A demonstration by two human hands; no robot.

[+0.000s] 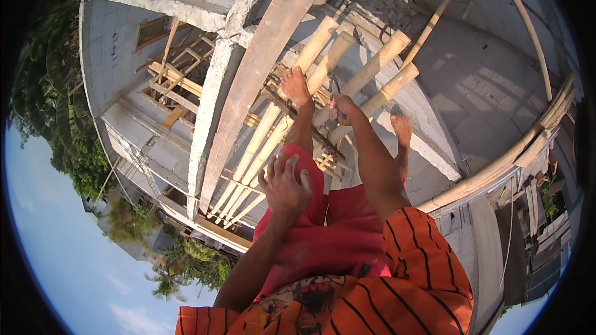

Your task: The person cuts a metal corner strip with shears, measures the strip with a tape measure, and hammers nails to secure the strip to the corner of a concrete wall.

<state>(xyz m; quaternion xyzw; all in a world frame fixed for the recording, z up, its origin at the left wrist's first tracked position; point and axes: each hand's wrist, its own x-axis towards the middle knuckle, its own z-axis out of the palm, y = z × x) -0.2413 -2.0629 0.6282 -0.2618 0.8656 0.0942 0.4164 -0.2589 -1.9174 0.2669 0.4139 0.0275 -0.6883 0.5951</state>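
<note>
My right hand (pixel 340 109) is closed around a slim dark metal hand tool (pixel 335 83) whose exact kind I cannot make out; its end points away from me. Below that hand run thick yellow bamboo poles (pixel 376 62), side by side. A dark, rough bar (pixel 320 138) crosses them near my left foot (pixel 296 87), which is bare and set on the poles. On the left leg of my red shorts (pixel 304 162) lies my left hand (pixel 287 190), fingers spread and holding nothing. My bare right foot (pixel 401 126) is farther right.
A long wooden board (pixel 261 65) rises beside a rough concrete column (pixel 214 96) on the left. Lower down, a grey floor (pixel 490 93) lies to the right. Bundled bamboo (pixel 496 177) curves along the right edge. Timber frames (pixel 180 80) stand in the left bay.
</note>
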